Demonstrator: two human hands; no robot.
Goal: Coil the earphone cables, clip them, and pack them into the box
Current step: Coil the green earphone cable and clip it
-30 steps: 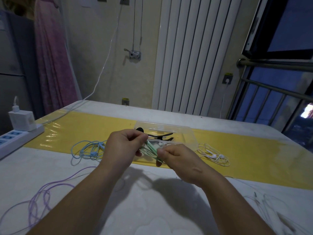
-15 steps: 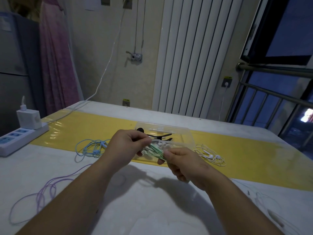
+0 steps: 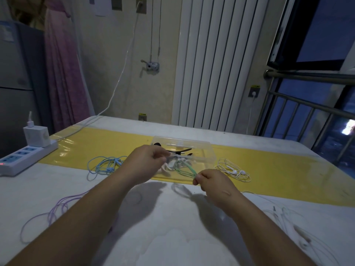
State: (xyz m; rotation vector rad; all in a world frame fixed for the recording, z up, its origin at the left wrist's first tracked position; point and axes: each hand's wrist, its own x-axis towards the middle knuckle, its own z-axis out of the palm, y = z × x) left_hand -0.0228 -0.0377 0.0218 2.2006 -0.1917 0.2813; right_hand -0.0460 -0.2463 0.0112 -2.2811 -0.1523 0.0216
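- The left hand is in the middle of the frame. Its fingers are curled, and the tips pinch a black clip that pokes out to the right over the box.
- The right hand is just right of the middle. Its finger and thumb pinch one end of the green earphone cable.
- The green cable goes up and left from the right hand toward the left hand. It is a small bunch of loops, held just in front of the clear box. I think the coiling is done for this one, but the clip is not on it yet.
- The clear box sits on the yellow mat in the middle of the frame, with its top open. Something pale lies low by its near wall. It may be a cable packed already, but the room is too dim to tell.
- The blue cable lies in a loose tangle left of the hands.
- The white cable lies loose just right of the box.
- The purple cable trails at the lower left of the white table.
- Another pale cable lies spread out at the lower right.
- So the job looks early. The green one needs its clip and then goes in the box. Four more cables wait to be coiled, clipped and packed.
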